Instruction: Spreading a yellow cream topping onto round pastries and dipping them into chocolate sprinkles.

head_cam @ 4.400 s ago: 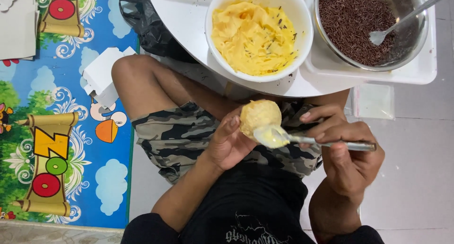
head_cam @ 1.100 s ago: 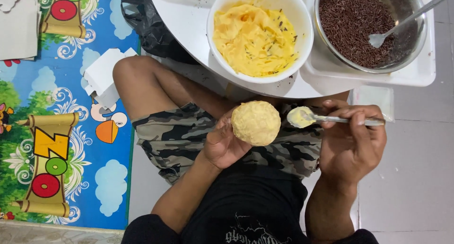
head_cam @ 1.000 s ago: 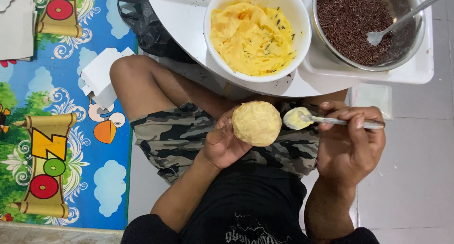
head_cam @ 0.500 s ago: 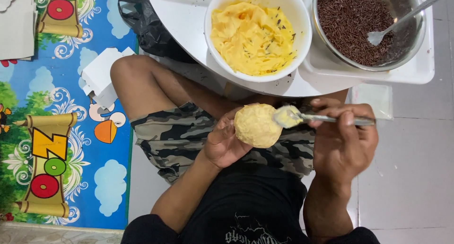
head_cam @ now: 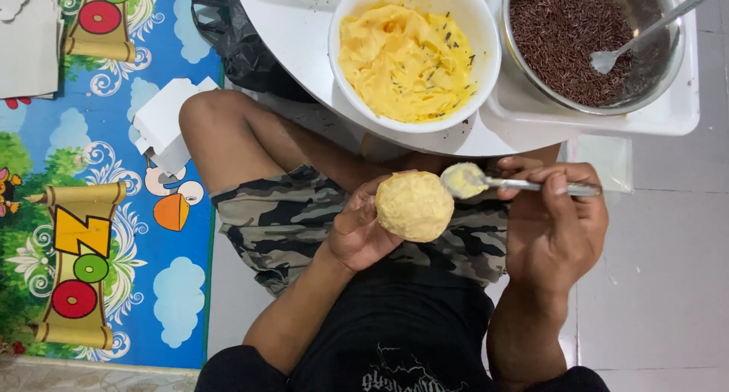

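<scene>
Over the lap of a person sitting cross-legged in camouflage shorts point(head_cam: 304, 217), both hands work close together below the edge of a round white table point(head_cam: 288, 35). Their left hand point(head_cam: 357, 229) is turned palm up, fingers curled and closed around the underside of a pale yellow ball point(head_cam: 414, 206), which sits cupped in the palm, its surface matte and slightly rough. Their right hand point(head_cam: 554, 225) is bent at the wrist, knuckles up, fingers clamped on the handle of a metal spoon point(head_cam: 524, 184) held nearly level. The spoon's bowl carries a smear of pale cream and lies just beside the ball's upper right side; whether it touches I cannot tell.

On the table above, a white bowl point(head_cam: 486, 27) holds a soft, glossy yellow cream with a few dark flecks in it. Next to it, on a white rectangular tray point(head_cam: 676, 115), stands a steel bowl point(head_cam: 668, 73) filled with fine dark chocolate sprinkles, a second spoon point(head_cam: 645, 35) resting in it, handle leaning out over the rim. Left of the knee lie a crumpled black plastic bag point(head_cam: 228, 42) and a folded white carton point(head_cam: 163, 126) on a bright cartoon-printed mat point(head_cam: 76, 210); the floor to the right is pale tile point(head_cam: 668, 286).
</scene>
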